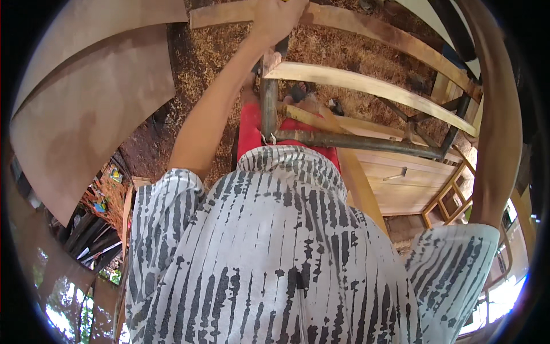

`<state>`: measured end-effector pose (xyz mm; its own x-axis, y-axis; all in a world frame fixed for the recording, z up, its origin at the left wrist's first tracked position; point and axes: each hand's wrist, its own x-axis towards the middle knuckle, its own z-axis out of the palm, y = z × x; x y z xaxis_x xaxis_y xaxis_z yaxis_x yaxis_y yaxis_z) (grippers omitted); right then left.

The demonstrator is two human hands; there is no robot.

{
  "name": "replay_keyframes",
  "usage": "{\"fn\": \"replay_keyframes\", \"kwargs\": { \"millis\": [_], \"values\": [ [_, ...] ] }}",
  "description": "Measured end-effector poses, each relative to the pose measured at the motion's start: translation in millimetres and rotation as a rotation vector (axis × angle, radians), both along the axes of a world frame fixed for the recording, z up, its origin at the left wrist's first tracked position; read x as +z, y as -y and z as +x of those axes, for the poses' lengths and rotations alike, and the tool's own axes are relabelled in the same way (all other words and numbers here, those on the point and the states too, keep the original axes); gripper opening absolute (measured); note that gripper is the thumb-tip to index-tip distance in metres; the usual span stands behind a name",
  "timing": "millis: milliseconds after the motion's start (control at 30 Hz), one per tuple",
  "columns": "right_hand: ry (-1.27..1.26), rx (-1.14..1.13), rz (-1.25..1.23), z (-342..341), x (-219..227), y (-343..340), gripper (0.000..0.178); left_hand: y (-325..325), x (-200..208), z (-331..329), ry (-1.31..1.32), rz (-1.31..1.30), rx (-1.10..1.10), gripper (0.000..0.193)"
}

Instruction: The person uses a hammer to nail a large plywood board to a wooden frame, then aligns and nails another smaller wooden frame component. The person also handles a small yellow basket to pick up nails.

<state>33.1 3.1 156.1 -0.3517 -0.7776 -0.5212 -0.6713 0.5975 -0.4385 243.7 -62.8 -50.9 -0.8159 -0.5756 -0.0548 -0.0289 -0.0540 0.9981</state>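
My left hand (279, 20) is at the top edge, over a long wooden strip (366, 26). Its fingers look curled, partly cut off by the edge; a bit of yellow shows at them, too small to name. My right forearm (497, 114) rises along the right side, and its hand lies outside the picture. A second, paler wooden strip (366, 83) runs nearer to me, roughly alongside the first. Below it is a dark metal frame with a round bar (361, 141) close to my waist and an upright post (268, 106).
Wood shavings (212, 63) cover the brown ground. Large brown sheets (97, 109) stand at the left, above a pile of dark sticks (91, 238). To the right lie a pale wooden panel (407, 183) and a small wooden frame (450, 203). My feet are beneath the metal frame.
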Motion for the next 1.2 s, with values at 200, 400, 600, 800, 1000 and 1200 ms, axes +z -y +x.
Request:
{"fn": "replay_keyframes", "kwargs": {
  "millis": [200, 400, 600, 800, 1000, 1200],
  "values": [
    [0.027, 0.090, 0.012, 18, -3, -10, 0.016, -23, 11, 28, 0.113, 0.251, 0.064, 0.013],
    [0.109, 0.036, 0.203, 16, -17, -14, 0.013, 4, 29, 25, 0.118, 0.570, 0.010, 0.014],
    [0.053, -0.354, -0.045, 40, 4, -80, 0.015, 78, 71, 110, 0.059, 0.639, 0.066, 0.019],
    [0.186, -0.446, -0.007, 45, -67, -148, 0.040, 7, 47, 116, 0.599, -0.302, 0.125, 0.073],
    [0.409, -0.475, 0.110, 85, -82, -151, 0.037, -19, 11, 104, 0.552, -0.455, -0.203, 0.043],
    [0.455, -0.467, 0.046, 93, -99, -163, 0.039, -22, 6, 111, 0.573, -0.302, -0.207, 0.025]
  ]
}}
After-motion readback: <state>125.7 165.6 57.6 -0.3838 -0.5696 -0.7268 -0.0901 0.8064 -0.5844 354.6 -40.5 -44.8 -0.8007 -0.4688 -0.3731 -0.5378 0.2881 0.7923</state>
